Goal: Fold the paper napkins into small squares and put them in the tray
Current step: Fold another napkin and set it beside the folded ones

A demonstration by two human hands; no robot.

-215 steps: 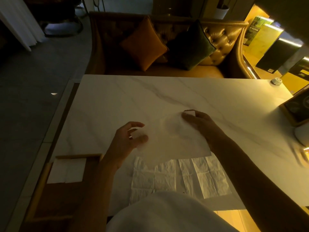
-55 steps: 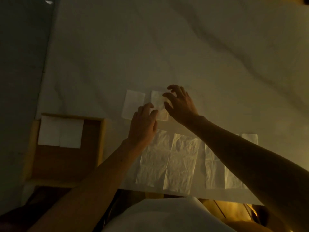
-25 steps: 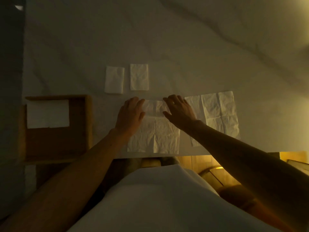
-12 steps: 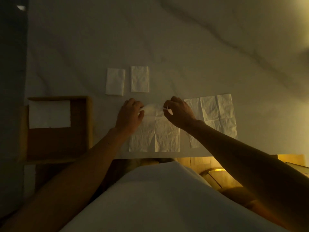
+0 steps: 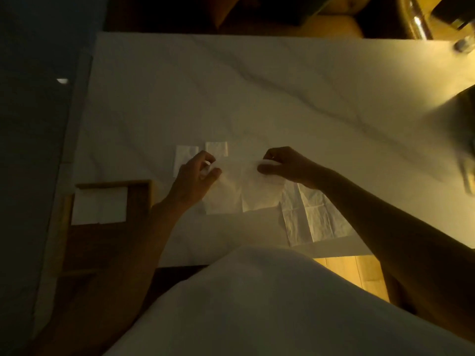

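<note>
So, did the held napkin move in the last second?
Yes: the napkin has moved away from the table's near edge, up toward the two folded pieces.

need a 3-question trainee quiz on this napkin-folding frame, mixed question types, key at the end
1. True or false: folded napkins already lie in the tray.
2. How many loose folded pieces lie on the table beyond the hands? A one, B two, C four.
3. Fill in: the left hand and right hand each pinch a top corner of the same ____ napkin.
Key: 1 true. 2 B. 3 unfolded.
</note>
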